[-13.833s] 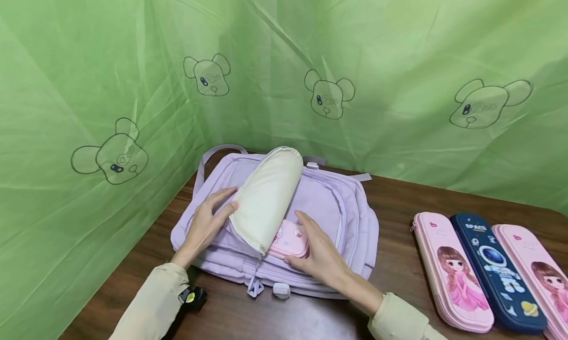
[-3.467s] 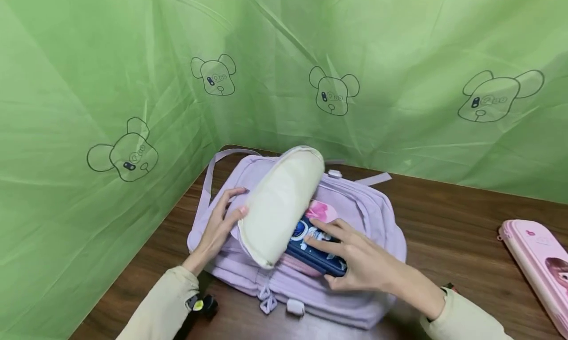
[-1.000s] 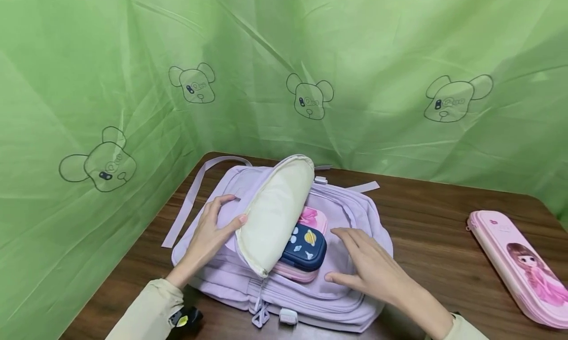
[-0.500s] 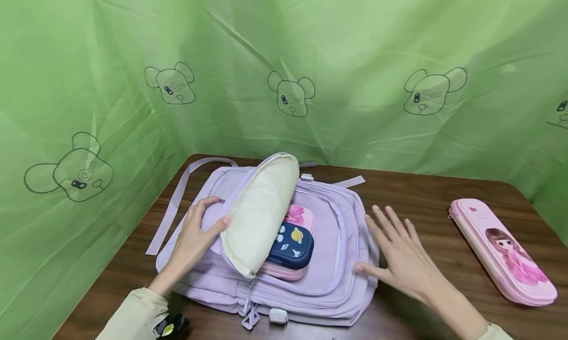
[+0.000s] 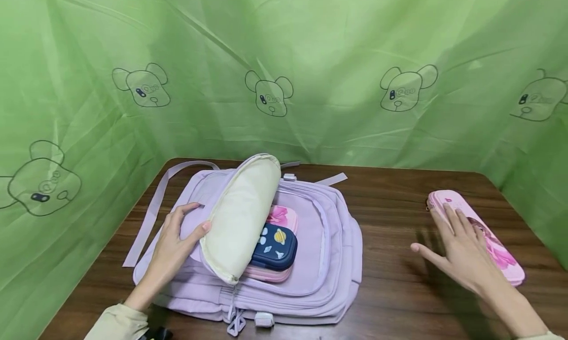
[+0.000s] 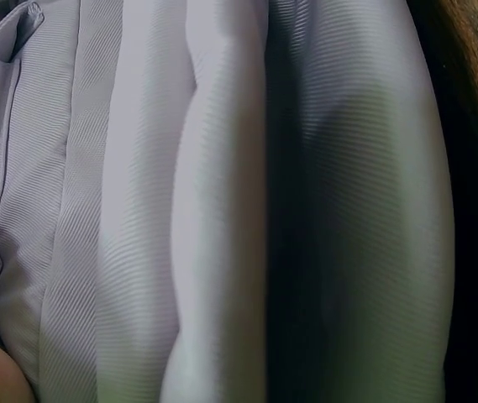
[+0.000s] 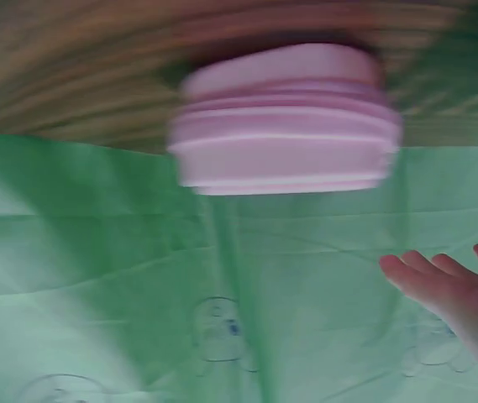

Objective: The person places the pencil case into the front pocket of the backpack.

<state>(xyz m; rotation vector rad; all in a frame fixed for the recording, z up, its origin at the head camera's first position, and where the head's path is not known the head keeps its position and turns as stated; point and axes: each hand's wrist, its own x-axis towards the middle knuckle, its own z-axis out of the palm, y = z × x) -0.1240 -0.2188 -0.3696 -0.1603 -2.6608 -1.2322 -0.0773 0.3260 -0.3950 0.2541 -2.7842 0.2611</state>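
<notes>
Left hand [image 5: 175,244] is on the lilac backpack [image 5: 328,261], thumb pressed against the cream lining of the front-pocket flap [image 5: 239,217] and propping it open. I'd call that bracing rather than a closed grip; fingers lie fairly flat on the fabric. The left wrist view shows only folds of bag fabric up close, no help on finger detail.

Right hand [image 5: 466,254] is spread, fingers straight, holding nothing. It hovers over the near end of the pink pencil case [image 5: 503,258] on the right of the table [image 5: 399,300]. I can't tell whether the fingertips touch it; the right wrist view is blurred and shows the case end-on with the fingers apart from it.

Progress, as I read it: two cases are in the open pocket. The navy space-print case [image 5: 272,246] lies on top of another pink case [image 5: 280,217], and both poke out from under the flap, not fully seated. The pink one on the table is the only case outside the bag.

Left to do, by my judgement: grasp that last case, carry it across to the pocket, stack it in with the other two, push all three down, then drop the flap and zip. Zipper pulls [image 5: 235,323] hang loose at the front edge, untouched.
</notes>
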